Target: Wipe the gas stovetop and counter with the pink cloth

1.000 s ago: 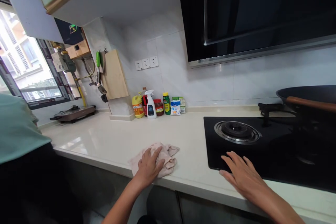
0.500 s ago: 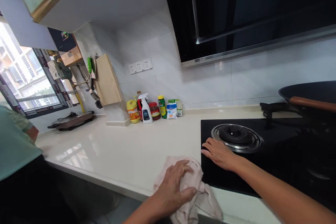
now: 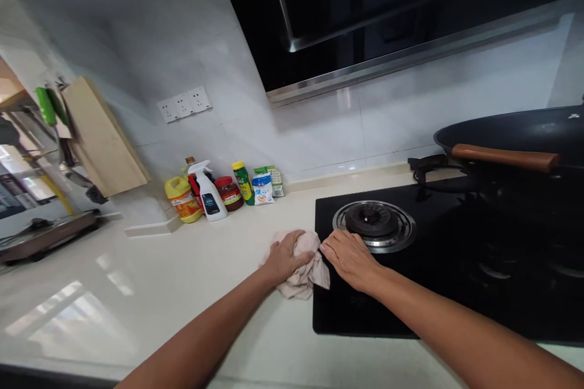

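Note:
A crumpled pale pink cloth lies on the white countertop against the left edge of the black glass cooktop. My left hand presses down on it, thumb and fingers curved over the fabric. Resting on the cooktop's left side is my right hand, with its fingers stretched forward and close together. Its fingertips are beside the cloth, just in front of the round gas burner. I see nothing held in the right hand.
Along the wall stand a yellow jug, a white spray bottle, a red-lidded jar, a green bottle and packets. A black wok with a wooden handle sits at right. Overhead hangs the range hood.
My left hand and the cloth have moved farther back from the counter's front edge. My right hand is now close beside them. The view has turned right, and the other person is out of view.

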Tool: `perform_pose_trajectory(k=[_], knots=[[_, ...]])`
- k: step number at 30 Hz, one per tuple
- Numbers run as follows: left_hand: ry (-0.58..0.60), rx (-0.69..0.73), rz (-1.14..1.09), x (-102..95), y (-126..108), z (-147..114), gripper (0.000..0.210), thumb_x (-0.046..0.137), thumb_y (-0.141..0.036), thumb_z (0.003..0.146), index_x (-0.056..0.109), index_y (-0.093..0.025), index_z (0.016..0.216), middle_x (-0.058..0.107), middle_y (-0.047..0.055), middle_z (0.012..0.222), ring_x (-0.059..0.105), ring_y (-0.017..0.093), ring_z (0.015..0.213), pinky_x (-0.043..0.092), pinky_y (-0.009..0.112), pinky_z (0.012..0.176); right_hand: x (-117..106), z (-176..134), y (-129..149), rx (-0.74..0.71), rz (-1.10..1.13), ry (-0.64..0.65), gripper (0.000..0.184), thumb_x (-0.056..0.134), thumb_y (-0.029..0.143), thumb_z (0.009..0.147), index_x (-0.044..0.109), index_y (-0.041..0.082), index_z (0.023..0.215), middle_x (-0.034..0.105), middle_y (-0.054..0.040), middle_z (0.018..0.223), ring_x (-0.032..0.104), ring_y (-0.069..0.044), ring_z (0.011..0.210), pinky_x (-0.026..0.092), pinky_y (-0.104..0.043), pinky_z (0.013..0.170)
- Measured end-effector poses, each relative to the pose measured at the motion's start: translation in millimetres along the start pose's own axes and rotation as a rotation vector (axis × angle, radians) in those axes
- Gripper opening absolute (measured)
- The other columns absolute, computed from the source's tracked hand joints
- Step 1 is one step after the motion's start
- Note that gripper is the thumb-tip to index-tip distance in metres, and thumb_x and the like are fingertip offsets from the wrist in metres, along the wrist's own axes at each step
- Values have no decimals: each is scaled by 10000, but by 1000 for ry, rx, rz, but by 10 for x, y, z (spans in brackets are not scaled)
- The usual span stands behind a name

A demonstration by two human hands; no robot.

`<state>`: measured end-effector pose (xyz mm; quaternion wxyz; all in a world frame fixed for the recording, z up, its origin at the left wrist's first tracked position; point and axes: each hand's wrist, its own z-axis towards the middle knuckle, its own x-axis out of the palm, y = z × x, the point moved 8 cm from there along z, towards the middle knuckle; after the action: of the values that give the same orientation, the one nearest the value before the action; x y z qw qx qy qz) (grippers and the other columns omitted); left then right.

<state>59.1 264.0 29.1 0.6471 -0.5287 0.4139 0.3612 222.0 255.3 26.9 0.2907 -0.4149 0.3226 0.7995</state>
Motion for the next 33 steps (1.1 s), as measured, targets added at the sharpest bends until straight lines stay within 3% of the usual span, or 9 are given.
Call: perform_pose_trajectory(k=[5, 10, 13, 16, 19, 23, 26, 30, 33], knots=[[-125, -12, 77, -11, 228, 605, 629, 553, -543, 892, 472, -256, 1446, 389, 100, 1564, 342, 280, 1456, 265, 437, 1192, 84, 20, 0, -13, -53, 20, 344, 356, 359, 1046, 661, 203, 1074, 611, -80, 1102, 520, -237, 1041, 373, -416, 925], [-127, -39, 72, -14, 392, 1104, 652, 528, -608, 894, 471, -274, 1451, 528, 104, 1459, 454, 289, 1376, 313, 436, 1153, 140, 27, 11, -31, -49, 15, 324, 404, 369, 1030, 644, 174, 1130, 583, -97, 1109, 519, -238, 1041, 377, -414, 961], [-117, -55, 57, -36, 398, 1298, 691, 502, -634, 895, 448, -249, 1466, 516, 108, 1490, 460, 297, 1377, 320, 442, 1143, 134, 31, 3, -34, -16, 12, 307, 414, 367, 1025, 638, 180, 1120, 583, -93, 1111, 519, -234, 1049, 381, -409, 967], [-113, -86, 43, -60, 356, 1321, 709, 484, -626, 902, 429, -221, 1481, 477, 123, 1525, 441, 323, 1396, 307, 478, 1146, 66, 58, -49, -12, 58, -15, 323, 366, 377, 1041, 629, 201, 1103, 598, -78, 1085, 528, -216, 1022, 390, -395, 957], [-93, -85, 33, -69, 264, 1122, 677, 479, -599, 908, 449, -219, 1468, 489, 107, 1519, 453, 321, 1390, 306, 481, 1152, -68, 99, -161, 41, 138, -108, 378, 284, 391, 1058, 623, 225, 1032, 606, -59, 1018, 538, -200, 975, 399, -381, 929], [-45, -23, 36, -56, 113, 545, 614, 497, -533, 909, 480, -241, 1449, 520, 50, 1499, 477, 274, 1373, 316, 417, 1169, -190, 115, -273, 83, 201, -234, 401, 259, 385, 1058, 620, 231, 977, 612, -60, 1012, 541, -200, 976, 401, -368, 906], [18, 32, 43, -11, 36, -55, 672, 500, -514, 905, 428, -198, 1494, 434, 82, 1560, 389, 295, 1435, 245, 464, 1213, -160, 94, -251, 87, 232, -216, 393, 270, 391, 1057, 623, 239, 972, 617, -50, 1024, 547, -193, 983, 401, -358, 889], [106, 110, 34, 40, -35, -895, 723, 562, -510, 876, 383, -248, 1526, 351, 76, 1608, 286, 321, 1490, 129, 533, 1245, -103, 49, -155, 84, 246, -162, 374, 291, 394, 1055, 621, 246, 959, 616, -29, 1002, 557, -175, 965, 398, -346, 860], [199, 168, 13, 70, -94, -1316, 768, 620, -493, 848, 366, -264, 1536, 311, 68, 1626, 232, 324, 1513, 66, 553, 1251, -79, 35, -87, 54, 236, -141, 356, 312, 390, 1051, 624, 243, 960, 615, -26, 990, 559, -171, 958, 392, -343, 843]])
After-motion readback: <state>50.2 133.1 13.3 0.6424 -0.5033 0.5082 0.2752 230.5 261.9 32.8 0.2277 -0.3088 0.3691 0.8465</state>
